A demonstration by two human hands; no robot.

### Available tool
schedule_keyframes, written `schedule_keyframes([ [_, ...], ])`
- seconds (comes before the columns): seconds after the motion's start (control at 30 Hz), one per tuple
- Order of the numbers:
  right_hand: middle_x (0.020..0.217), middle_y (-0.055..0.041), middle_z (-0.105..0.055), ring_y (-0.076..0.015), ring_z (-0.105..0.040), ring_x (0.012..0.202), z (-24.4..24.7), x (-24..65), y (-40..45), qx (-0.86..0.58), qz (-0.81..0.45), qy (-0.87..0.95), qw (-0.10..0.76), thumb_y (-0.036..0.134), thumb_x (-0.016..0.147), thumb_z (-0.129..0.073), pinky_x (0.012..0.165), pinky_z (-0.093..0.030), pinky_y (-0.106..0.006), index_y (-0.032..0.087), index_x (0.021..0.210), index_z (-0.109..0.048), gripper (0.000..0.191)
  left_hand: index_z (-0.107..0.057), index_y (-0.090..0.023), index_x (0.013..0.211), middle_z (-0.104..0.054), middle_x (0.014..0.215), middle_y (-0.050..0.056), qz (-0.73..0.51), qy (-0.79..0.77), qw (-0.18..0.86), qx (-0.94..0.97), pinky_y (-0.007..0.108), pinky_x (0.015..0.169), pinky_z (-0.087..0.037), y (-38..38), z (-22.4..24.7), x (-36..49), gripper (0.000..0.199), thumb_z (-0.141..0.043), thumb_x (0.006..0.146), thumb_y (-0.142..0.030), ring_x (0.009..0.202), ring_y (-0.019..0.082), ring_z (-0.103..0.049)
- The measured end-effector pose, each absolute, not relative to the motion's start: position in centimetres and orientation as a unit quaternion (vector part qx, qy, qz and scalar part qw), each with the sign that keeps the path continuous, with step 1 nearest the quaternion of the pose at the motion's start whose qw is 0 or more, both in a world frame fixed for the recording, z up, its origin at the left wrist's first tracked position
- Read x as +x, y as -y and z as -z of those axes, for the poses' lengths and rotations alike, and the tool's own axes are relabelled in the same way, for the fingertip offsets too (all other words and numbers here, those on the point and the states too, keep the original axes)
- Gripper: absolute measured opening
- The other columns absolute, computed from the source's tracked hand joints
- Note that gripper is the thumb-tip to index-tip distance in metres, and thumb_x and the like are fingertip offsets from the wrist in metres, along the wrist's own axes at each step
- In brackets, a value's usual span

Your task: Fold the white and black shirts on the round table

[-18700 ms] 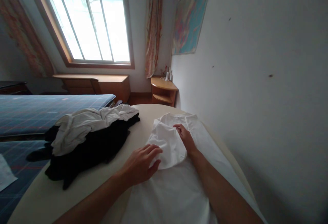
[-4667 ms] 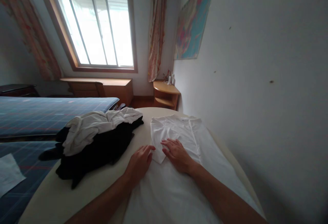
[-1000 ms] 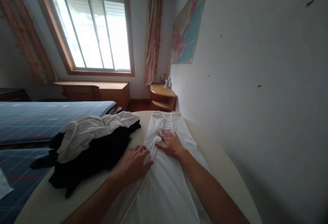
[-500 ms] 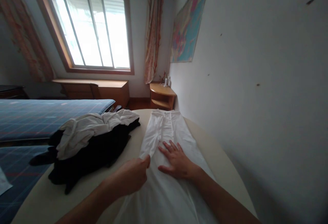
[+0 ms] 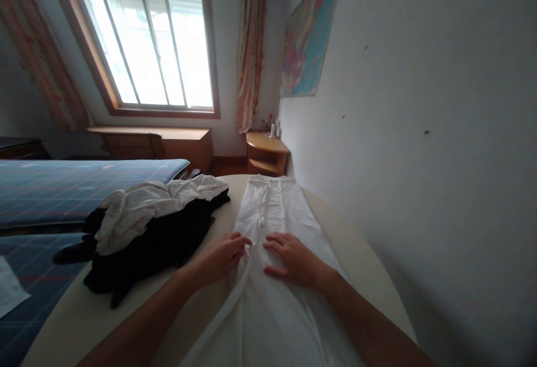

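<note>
White garment [image 5: 277,322]: stretched out on the cream table [image 5: 369,277], beneath the right hand [image 5: 293,258] and just to the right of the left hand [image 5: 222,255]
Long axis: runs away from the person, narrower at the far end near the table's edge, broader toward the bottom of the view, where the frame cuts it off
Nearer hand: the right, which lies over the garment between its two long sides, while the left is at its left side
Right hand: open, palm down, fingers loosely spread, apparently resting on the fabric
Left hand: fingers curled, tips at the garment's left side; whether they pinch the fabric, I cannot tell
Fold: a soft ridge slants from the left fingertips down toward the near left
Far end: an almost straight edge, with raised seam lines and fine puckers between them
Fabric: white, matte, thin-looking, shallowly creased
Heap on the left: rumpled off-white cloth [image 5: 130,210] over deep black cloth [image 5: 163,249], well apart from the garment
Tabletop: smooth and plain, with a rounded outline
Beyond the heap: a blue plaid mattress [image 5: 84,188], flat-topped and straight-edged
</note>
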State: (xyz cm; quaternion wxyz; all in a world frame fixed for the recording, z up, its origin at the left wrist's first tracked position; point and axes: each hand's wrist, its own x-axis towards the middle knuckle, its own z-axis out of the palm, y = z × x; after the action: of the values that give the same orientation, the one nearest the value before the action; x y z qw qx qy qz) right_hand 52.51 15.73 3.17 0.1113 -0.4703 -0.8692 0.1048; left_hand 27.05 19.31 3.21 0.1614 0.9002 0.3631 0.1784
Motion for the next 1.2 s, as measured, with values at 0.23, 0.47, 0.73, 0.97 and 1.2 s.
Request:
schedule_keyframes([
  [0.23, 0.098, -0.0038, -0.072, -0.0208, -0.066, 0.090, -4.9, 48.1, -9.3, -0.346, -0.075, 0.933, 0.062, 0.036, 0.086, -0.067, 0.084, -0.046, -0.033, 0.020, 0.099, -0.065, 0.021, -0.066, -0.023, 0.118, -0.068, 0.114, 0.007, -0.221, -0.302, 0.130, 0.918, 0.033, 0.099, -0.046, -20.8, -1.3, 26.0, 0.027, -0.048, 0.098, -0.023, 0.108, 0.021, -0.059],
  [0.47, 0.101, -0.0028, -0.069, -0.0200, -0.063, 0.085, -4.4, 43.5, -5.8, -0.334, -0.008, 0.933, 0.135, 0.032, 0.091, -0.063, 0.075, -0.045, -0.032, 0.026, 0.137, -0.046, 0.049, -0.061, -0.024, 0.127, -0.064, 0.120, 0.006, -0.222, -0.305, 0.117, 0.919, 0.036, 0.104, -0.044, -19.8, -1.3, 26.1, 0.033, -0.056, 0.095, -0.026, 0.114, 0.022, -0.055],
  [0.73, 0.090, -0.0003, -0.069, -0.0174, -0.061, 0.097, -4.0, 42.8, -6.6, -0.271, -0.010, 0.943, 0.194, 0.025, 0.095, -0.055, 0.096, -0.043, -0.033, 0.023, 0.095, -0.058, 0.004, -0.052, -0.027, 0.142, -0.064, 0.121, 0.007, -0.223, -0.310, 0.109, 0.918, 0.038, 0.104, -0.043, -19.8, -1.1, 26.1, 0.044, -0.049, 0.099, -0.030, 0.112, 0.022, -0.055],
  [0.97, 0.087, -0.0014, -0.067, -0.0139, -0.062, 0.084, -7.2, 49.4, -4.3, -0.284, -0.024, 0.905, 0.315, 0.015, 0.095, -0.046, 0.101, -0.043, -0.037, 0.024, 0.102, -0.055, 0.015, -0.056, -0.025, 0.139, -0.066, 0.117, 0.008, -0.235, -0.329, 0.090, 0.910, 0.040, 0.103, -0.044, -19.6, -1.0, 26.6, 0.040, -0.041, 0.102, -0.033, 0.108, 0.022, -0.057],
  [1.2, 0.130, 0.0041, -0.065, -0.0147, -0.055, 0.119, -2.2, 48.1, -3.8, -0.209, 0.020, 0.959, 0.189, 0.038, 0.100, -0.053, 0.109, -0.036, -0.034, 0.031, 0.126, -0.056, 0.026, -0.058, -0.030, 0.137, -0.064, 0.115, 0.007, -0.229, -0.315, 0.063, 0.919, 0.040, 0.102, -0.044, -19.4, -0.8, 27.0, 0.040, -0.052, 0.098, -0.030, 0.108, 0.022, -0.057],
])
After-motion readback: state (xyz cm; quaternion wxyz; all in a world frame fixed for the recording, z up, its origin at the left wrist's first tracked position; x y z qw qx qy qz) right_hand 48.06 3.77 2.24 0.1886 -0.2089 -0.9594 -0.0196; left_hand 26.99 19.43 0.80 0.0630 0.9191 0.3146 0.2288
